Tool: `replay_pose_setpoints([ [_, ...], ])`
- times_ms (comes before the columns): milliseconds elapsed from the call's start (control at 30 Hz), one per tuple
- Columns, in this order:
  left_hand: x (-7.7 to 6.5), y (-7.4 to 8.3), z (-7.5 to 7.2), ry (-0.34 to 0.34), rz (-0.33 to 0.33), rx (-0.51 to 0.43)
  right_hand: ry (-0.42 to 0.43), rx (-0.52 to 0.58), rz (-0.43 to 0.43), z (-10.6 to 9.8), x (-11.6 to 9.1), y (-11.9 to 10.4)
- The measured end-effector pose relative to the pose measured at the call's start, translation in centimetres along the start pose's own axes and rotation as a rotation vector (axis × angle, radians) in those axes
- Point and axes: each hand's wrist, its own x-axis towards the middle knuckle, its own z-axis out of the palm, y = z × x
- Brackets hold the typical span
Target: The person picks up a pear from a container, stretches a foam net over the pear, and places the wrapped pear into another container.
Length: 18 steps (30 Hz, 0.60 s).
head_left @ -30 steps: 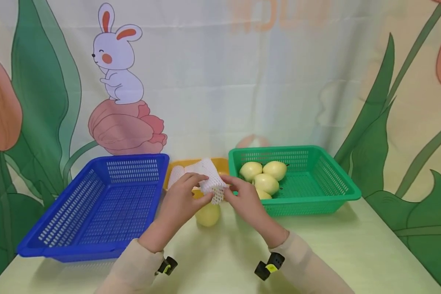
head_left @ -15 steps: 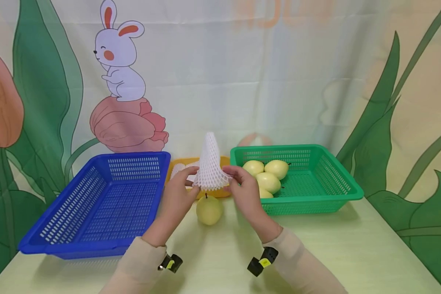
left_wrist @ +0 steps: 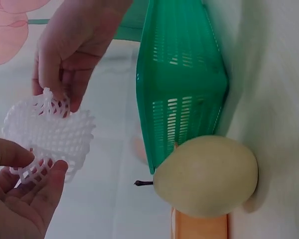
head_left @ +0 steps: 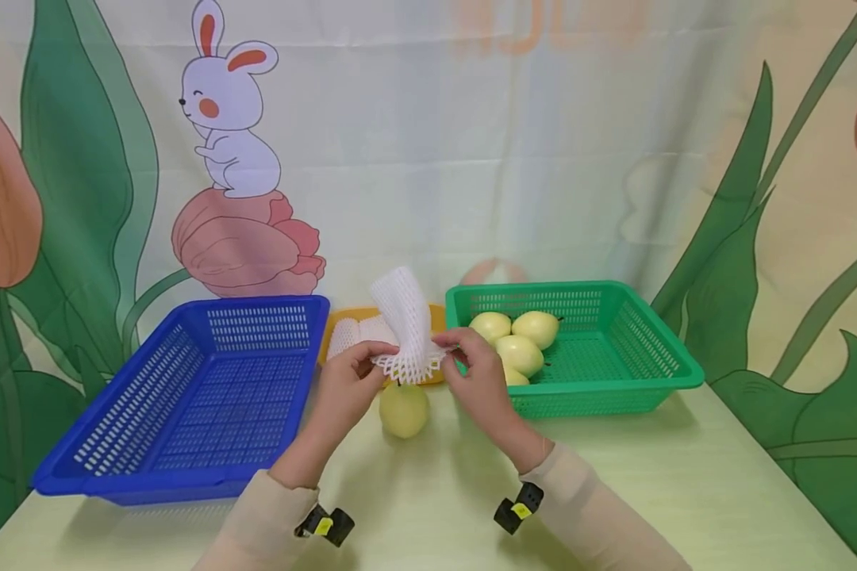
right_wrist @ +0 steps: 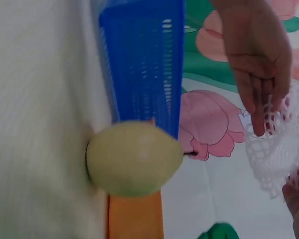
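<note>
A white foam fruit net (head_left: 404, 321) is stretched between both hands, its open mouth facing down. My left hand (head_left: 352, 385) pinches one side of the rim between thumb and fingers, and my right hand (head_left: 477, 381) pinches the opposite side. Just under the net stands a pale yellow-green pear (head_left: 404, 412), upright on the table with its stem up. In the left wrist view the pear (left_wrist: 207, 175) is apart from the net (left_wrist: 52, 132), whose rim both hands spread. The right wrist view also shows the net's mesh (right_wrist: 279, 154) above the stem.
On the left stands a blue basket (head_left: 221, 416). A green basket (head_left: 614, 388) on the right holds several pears (head_left: 517, 357). Behind the hands, a yellow-orange tray (head_left: 437, 317) holds more white foam nets (head_left: 344, 337). A printed curtain (head_left: 400, 159) hangs behind the table (head_left: 428, 507).
The net was bunched and tilted, then raised upright with its mouth spread. Now it sits slightly lower, its top leaning left, close over the pear's stem.
</note>
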Motion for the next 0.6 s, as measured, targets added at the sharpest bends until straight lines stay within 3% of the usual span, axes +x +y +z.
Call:
replay_pose_setpoints([
  [133, -0.1, -0.1, -0.1, -0.018, 0.039, 0.068, -0.059, -0.188, -0.286, -0.3, -0.1, 1.0],
  [233, -0.2, -0.5, -0.1, -0.032, 0.068, 0.112, -0.108, -0.268, -0.394, -0.5, 0.0, 1.3],
  [467, -0.3, -1.4, -0.4, -0.044, 0.310, 0.401, -0.244, -0.266, -0.435, -0.5, 0.3, 1.3],
  [533, -0.4, -1.6, -0.5, -0.072, 0.340, 0.462, -0.312, -0.283, -0.408, -0.3, 0.2, 1.4],
  [600, -0.6, -1.8, -0.4, -0.113, 0.321, 0.497, -0.382, -0.315, -0.375, 0.0, 0.0, 1.6],
])
